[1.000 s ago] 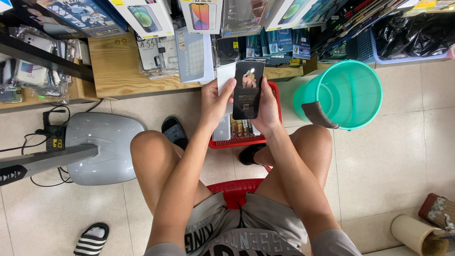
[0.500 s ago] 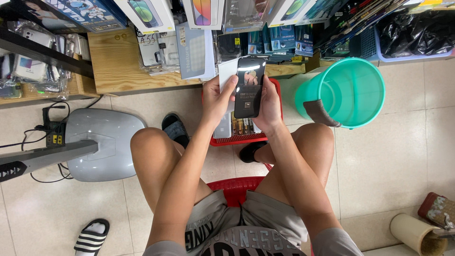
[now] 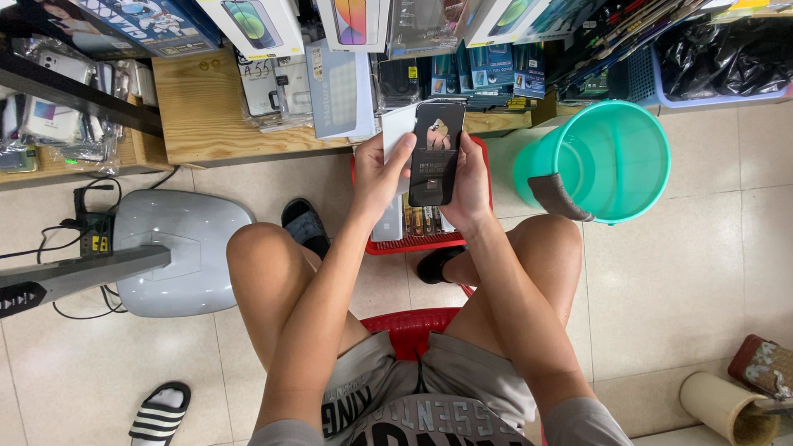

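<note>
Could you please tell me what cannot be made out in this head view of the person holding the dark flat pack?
- Red basket contents: mostly hidden by both hands and the dark flat pack.
- White pack: its face is covered by the left hand.
- Right hand palm: behind the pack.
- Red stool: covered by the legs.
- Green bucket base: hidden by its own wall.

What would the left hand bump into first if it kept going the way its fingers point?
Probably the wooden shelf edge and the packaged goods on it, past the dark packet the left hand holds; depth is unclear.
</note>
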